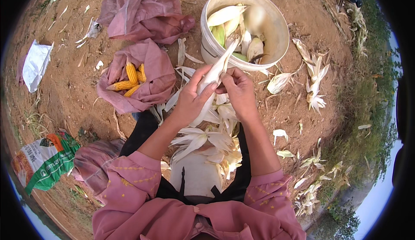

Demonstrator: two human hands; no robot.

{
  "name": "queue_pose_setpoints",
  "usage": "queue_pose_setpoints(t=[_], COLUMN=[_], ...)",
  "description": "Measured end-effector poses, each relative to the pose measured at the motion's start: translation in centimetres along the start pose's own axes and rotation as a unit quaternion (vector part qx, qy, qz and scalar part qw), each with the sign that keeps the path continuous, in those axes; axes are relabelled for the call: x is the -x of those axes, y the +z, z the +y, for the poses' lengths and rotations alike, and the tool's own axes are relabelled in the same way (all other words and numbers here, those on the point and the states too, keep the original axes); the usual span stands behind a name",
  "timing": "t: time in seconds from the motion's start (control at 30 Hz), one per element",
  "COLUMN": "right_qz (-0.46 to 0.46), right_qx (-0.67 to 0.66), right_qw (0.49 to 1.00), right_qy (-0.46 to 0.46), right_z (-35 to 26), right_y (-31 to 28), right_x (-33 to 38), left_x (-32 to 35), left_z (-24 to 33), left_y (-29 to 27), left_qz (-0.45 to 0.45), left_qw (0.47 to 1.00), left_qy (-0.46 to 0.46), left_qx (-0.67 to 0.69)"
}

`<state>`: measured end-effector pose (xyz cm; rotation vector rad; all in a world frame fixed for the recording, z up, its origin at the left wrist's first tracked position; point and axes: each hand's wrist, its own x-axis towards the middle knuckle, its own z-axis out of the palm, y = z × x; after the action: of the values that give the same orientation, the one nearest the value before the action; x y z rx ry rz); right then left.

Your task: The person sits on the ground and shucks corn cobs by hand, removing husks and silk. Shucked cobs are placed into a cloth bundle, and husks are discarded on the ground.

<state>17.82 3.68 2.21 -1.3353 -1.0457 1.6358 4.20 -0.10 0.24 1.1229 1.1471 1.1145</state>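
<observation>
An ear of corn in its pale husk (219,68) slants up toward the bucket between my two hands. My left hand (193,98) is wrapped round its side, thumb across the front. On the right, my right hand (240,94) pinches the husk near the middle of the ear. Just beyond stands a white bucket (209,49) with several unhusked ears (228,15) inside. To the left, an open pink sack (156,65) holds several bare yellow cobs (131,73). Loose husks (196,138) are heaped below my hands, between my legs.
A larger pink sack (145,9) lies crumpled at the back. At the left are a white bag (37,65) and a green and white printed bag (47,162). Dry husks (317,82) litter the brown soil to the right, with grass (367,153) along that edge.
</observation>
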Motion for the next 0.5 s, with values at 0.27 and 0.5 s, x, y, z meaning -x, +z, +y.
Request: queue_pose_setpoints(t=[0.27,0.5], right_qz=[-0.021,0.008], right_qx=[0.014,0.004], right_qw=[0.999,1.0], right_qy=[0.024,0.019], right_z=[-1.1,-0.2], right_y=[-0.8,-0.7], right_x=[0.1,0.0], left_x=[-0.1,0.1], left_z=[0.7,0.0], left_y=[0.3,0.2], left_qz=[-0.011,-0.037], left_qw=[0.997,0.999], left_qy=[-0.029,-0.021], left_qx=[0.072,0.023])
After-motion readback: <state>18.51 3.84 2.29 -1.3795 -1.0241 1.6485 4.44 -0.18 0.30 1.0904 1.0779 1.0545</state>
